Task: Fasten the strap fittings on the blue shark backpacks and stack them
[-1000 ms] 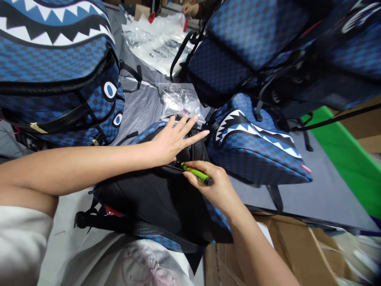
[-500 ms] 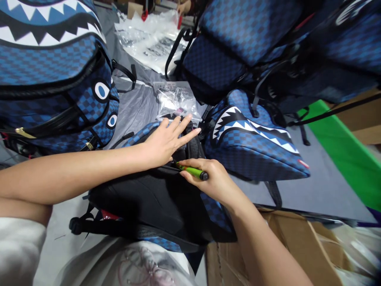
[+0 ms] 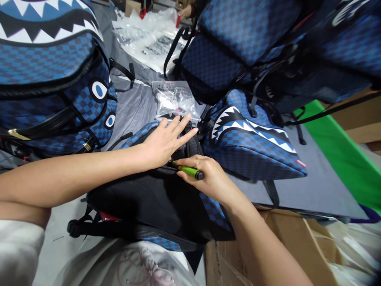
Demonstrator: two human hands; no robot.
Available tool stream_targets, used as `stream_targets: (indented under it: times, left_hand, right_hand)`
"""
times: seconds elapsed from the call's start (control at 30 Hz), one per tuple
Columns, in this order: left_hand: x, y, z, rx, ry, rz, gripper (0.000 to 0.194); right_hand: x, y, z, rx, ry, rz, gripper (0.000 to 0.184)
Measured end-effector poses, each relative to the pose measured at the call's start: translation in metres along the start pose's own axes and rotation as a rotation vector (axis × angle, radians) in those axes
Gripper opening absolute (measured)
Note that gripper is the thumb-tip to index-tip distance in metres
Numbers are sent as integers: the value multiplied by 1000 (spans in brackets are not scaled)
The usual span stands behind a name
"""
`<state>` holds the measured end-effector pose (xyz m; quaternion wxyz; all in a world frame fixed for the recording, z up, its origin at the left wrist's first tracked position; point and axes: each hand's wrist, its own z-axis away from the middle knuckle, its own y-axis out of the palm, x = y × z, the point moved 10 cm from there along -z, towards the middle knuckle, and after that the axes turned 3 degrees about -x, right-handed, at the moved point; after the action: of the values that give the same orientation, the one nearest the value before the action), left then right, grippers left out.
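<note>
1. Backpack of black fabric with blue-and-black checked sides (image 3: 143, 202) lies under my hands, at the near edge of the wide grey cloth-covered table (image 3: 300, 190). All clock directions run from my hands.
2. At ten o'clock sits a big blue-and-black checked shark-mouth bag (image 3: 56, 59), with white teeth, oval eyes and gold-coloured fittings.
3. Towards one and two o'clock, dark blue checked bags with black straps (image 3: 250, 31) are heaped together.
4. Close by at three o'clock rests a smaller, pointed checked bag with a toothed shark mouth (image 3: 253, 155); farther out runs a bright green flat panel (image 3: 339, 155).
5. Towards twelve o'clock, at the far side, I see crumpled clear and white plastic bags (image 3: 151, 39), with another person's hand (image 3: 186, 12) just beside them.
6. My left hand (image 3: 163, 143) is spread palm down, fingers apart, over the backpack's opening, clasping nothing.
7. My right hand (image 3: 208, 174) pinches the slim green marker-like tool with a black end (image 3: 190, 171) between thumb and fingers; its other end meets the opening, beside my left hand.
8. Just beyond my left fingertips, at twelve o'clock, lies a small clear plastic pouch (image 3: 175, 99).
</note>
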<state>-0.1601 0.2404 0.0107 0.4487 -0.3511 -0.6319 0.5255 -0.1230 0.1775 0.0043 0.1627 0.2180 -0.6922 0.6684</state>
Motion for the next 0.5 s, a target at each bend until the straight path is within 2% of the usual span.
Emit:
stream_targets:
  times: [0.13, 0.5]
  left_hand:
    - [0, 0, 0, -3, -1, 3, 96]
    - [1, -1, 1, -44, -6, -21, 91]
  right_hand:
    - [1, 2, 0, 5, 17, 37, 26]
    - [2, 1, 1, 17, 77, 110, 25]
